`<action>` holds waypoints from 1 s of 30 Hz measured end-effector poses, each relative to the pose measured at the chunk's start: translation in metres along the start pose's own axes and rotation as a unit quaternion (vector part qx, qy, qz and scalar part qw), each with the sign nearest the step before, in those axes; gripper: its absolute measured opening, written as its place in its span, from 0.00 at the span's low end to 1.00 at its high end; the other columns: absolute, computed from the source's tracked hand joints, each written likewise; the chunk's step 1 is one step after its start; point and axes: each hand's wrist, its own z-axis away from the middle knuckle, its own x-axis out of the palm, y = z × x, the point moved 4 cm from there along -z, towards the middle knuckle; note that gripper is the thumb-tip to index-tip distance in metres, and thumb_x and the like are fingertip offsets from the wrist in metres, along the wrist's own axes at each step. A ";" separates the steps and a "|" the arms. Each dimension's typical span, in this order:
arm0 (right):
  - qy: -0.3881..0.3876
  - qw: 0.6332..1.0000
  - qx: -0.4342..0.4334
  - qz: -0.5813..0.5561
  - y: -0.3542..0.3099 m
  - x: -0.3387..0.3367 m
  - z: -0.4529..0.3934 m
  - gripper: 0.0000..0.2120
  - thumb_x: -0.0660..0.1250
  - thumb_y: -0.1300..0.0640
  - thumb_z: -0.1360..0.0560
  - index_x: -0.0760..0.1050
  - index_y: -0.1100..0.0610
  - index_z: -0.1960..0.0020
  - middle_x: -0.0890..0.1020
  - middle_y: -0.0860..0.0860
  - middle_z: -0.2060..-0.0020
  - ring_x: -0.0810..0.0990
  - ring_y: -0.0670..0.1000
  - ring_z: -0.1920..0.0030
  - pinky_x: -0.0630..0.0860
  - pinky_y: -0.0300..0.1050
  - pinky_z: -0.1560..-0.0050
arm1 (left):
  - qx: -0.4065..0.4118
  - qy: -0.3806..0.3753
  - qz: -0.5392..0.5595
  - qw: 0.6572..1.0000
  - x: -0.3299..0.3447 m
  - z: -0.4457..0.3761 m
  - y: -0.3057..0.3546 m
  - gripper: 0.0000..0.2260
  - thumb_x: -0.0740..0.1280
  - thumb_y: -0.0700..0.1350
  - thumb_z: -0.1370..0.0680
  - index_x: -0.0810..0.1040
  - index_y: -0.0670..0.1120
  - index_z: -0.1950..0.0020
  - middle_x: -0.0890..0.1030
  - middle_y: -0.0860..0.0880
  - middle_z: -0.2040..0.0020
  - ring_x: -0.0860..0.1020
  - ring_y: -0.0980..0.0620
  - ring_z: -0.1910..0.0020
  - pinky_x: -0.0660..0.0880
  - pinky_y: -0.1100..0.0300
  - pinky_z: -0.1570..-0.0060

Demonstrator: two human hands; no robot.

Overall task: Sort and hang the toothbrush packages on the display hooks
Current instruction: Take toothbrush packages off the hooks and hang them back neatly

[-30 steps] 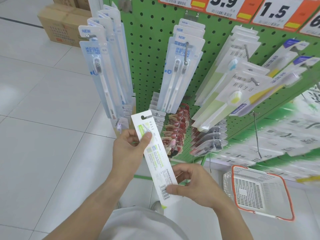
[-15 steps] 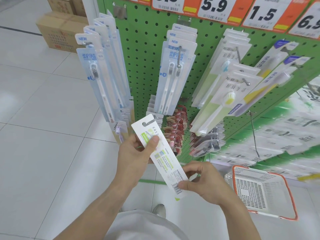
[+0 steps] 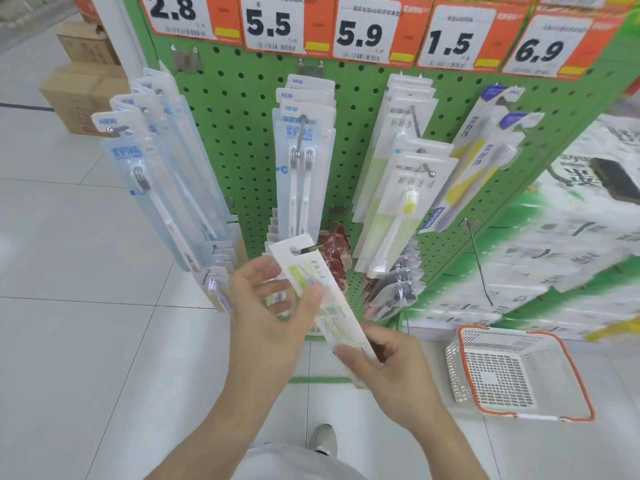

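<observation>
I hold a white and green toothbrush package [image 3: 313, 282] with both hands, its back side up and tilted. My left hand [image 3: 266, 317] grips its upper half, thumb on top. My right hand [image 3: 384, 372] pinches its lower end. Its hang hole points toward the green pegboard [image 3: 242, 133]. On the hooks hang blue packages [image 3: 162, 174] at the left, blue twin-brush packages [image 3: 301, 157] in the middle, matching green ones [image 3: 398, 202] to the right, and yellow and purple ones [image 3: 485, 150] farther right. A bare hook [image 3: 479, 261] sticks out at the lower right.
A white basket with an orange rim [image 3: 519, 372] stands on the floor at the right. Price tags [image 3: 367, 32] line the top of the board. Red packages [image 3: 334, 251] and clear packs [image 3: 394, 289] hang low. Cardboard boxes [image 3: 83, 91] sit at the far left. Stacked goods [image 3: 571, 254] fill the right shelf.
The view has tilted up and closer to the pegboard. Both hands have lifted the package slightly toward the board, and the right hand has slid further over its lower end.
</observation>
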 end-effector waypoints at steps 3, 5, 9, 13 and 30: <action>0.109 0.986 -0.084 0.092 -0.002 -0.001 0.002 0.18 0.74 0.65 0.25 0.85 0.47 0.42 0.86 0.40 0.53 0.82 0.40 0.53 0.75 0.34 0.52 | 0.037 -0.032 0.001 0.999 0.014 0.018 0.013 0.30 0.80 0.52 0.32 0.67 0.60 0.36 0.74 0.64 0.38 0.76 0.63 0.38 0.79 0.61 0.46; 0.146 0.963 -0.148 0.174 -0.003 0.003 0.005 0.17 0.76 0.66 0.27 0.85 0.50 0.42 0.84 0.40 0.53 0.82 0.41 0.52 0.74 0.31 0.52 | 0.036 -0.052 -0.002 0.998 0.023 0.023 0.015 0.34 0.80 0.53 0.33 0.67 0.59 0.33 0.73 0.67 0.38 0.75 0.62 0.36 0.79 0.62 0.45; 0.149 0.938 -0.225 0.216 -0.007 0.003 0.014 0.23 0.79 0.53 0.30 0.81 0.53 0.35 0.82 0.44 0.42 0.80 0.40 0.42 0.74 0.33 0.40 | 0.029 -0.050 0.031 0.998 0.029 0.011 0.015 0.17 0.74 0.41 0.24 0.75 0.55 0.39 0.82 0.64 0.46 0.82 0.62 0.46 0.79 0.65 0.51; 0.144 0.966 -0.189 0.103 -0.017 -0.008 0.022 0.20 0.75 0.44 0.28 0.82 0.47 0.37 0.81 0.41 0.38 0.80 0.45 0.37 0.75 0.36 0.39 | 0.058 -0.104 0.060 0.991 0.033 0.006 0.025 0.07 0.66 0.37 0.19 0.81 0.44 0.44 0.87 0.51 0.50 0.85 0.50 0.49 0.81 0.58 0.48; 0.281 0.929 -0.235 -0.039 -0.042 -0.049 0.024 0.17 0.76 0.62 0.31 0.80 0.42 0.50 0.86 0.45 0.59 0.84 0.48 0.61 0.78 0.36 0.57 | 0.135 -0.221 0.082 0.962 0.069 0.010 0.054 0.09 0.65 0.40 0.20 0.81 0.46 0.42 0.86 0.51 0.45 0.84 0.51 0.44 0.80 0.60 0.46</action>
